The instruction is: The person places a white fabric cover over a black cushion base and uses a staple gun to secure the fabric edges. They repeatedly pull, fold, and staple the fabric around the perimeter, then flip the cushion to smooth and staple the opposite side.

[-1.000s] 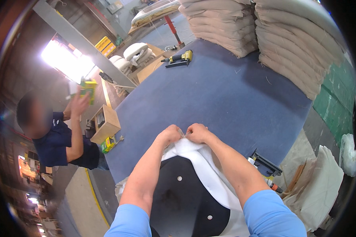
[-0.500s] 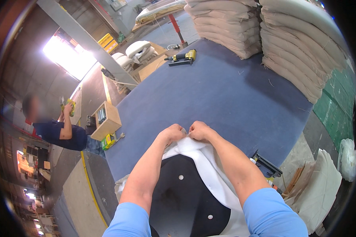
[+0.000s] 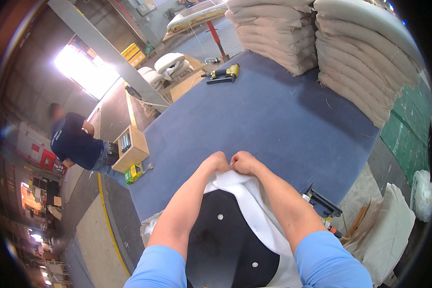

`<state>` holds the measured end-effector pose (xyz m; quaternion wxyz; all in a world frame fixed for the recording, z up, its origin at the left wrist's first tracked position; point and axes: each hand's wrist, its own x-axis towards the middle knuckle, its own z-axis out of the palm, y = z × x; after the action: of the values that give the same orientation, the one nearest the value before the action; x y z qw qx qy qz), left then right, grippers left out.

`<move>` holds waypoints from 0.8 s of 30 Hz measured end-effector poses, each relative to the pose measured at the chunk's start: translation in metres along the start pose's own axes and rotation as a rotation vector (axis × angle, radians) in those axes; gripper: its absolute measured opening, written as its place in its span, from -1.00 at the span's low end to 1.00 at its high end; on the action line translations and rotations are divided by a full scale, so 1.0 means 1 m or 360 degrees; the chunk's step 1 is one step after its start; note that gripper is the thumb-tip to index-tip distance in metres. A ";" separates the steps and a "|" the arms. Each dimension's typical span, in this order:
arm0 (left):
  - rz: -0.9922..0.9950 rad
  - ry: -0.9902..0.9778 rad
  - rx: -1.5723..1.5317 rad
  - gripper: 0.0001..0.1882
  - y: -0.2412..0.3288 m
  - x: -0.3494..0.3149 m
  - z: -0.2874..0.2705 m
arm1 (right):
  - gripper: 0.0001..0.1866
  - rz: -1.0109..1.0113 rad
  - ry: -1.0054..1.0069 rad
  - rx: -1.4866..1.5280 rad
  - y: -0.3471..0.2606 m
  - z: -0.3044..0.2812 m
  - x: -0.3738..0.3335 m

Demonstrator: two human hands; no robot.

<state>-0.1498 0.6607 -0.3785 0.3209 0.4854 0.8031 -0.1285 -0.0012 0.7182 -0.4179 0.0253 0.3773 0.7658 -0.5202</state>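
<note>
My left hand and my right hand meet side by side at the far end of a padded piece lying before me. Both are closed, fingers pinching the edge of its white fabric. The fabric is folded up around a black panel with small round pale discs on it. My left forearm hides part of the left side. What lies between my fingertips is too small to make out.
A blue-grey table top carries a yellow-black staple gun far off and another black staple gun by its right edge. Cushion stacks rise at back right. A wooden box and a green-yellow carton stand left, near a person.
My hands have shifted slightly, the left one turning inward, still at the fabric edge. The person at left has turned away and moved closer to the wooden box.
</note>
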 end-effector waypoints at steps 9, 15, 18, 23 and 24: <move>0.0201 0.0311 -0.0188 -0.64 -0.015 -0.012 0.011 | -0.70 -0.0092 0.0069 -0.0078 -0.002 -0.004 -0.005; 0.0093 0.0264 -0.0575 -0.67 -0.020 -0.024 0.021 | -0.70 -0.0030 0.0016 -0.0190 -0.011 -0.007 -0.005; 0.0138 0.0390 -0.0766 -0.68 -0.028 -0.022 0.033 | -0.70 -0.0050 0.0050 -0.0205 -0.012 -0.002 -0.006; 0.0208 0.0365 -0.0806 -0.68 -0.038 -0.027 0.036 | -0.69 -0.0168 0.0068 -0.0209 -0.005 0.005 -0.007; 0.0246 0.0372 -0.0778 -0.68 -0.033 -0.028 0.032 | -0.69 -0.0179 0.0098 -0.0205 0.002 0.004 -0.006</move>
<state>-0.1563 0.6085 -0.3887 0.3424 0.4651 0.8023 0.1508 0.0029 0.7123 -0.4187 -0.0034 0.3471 0.8180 -0.4587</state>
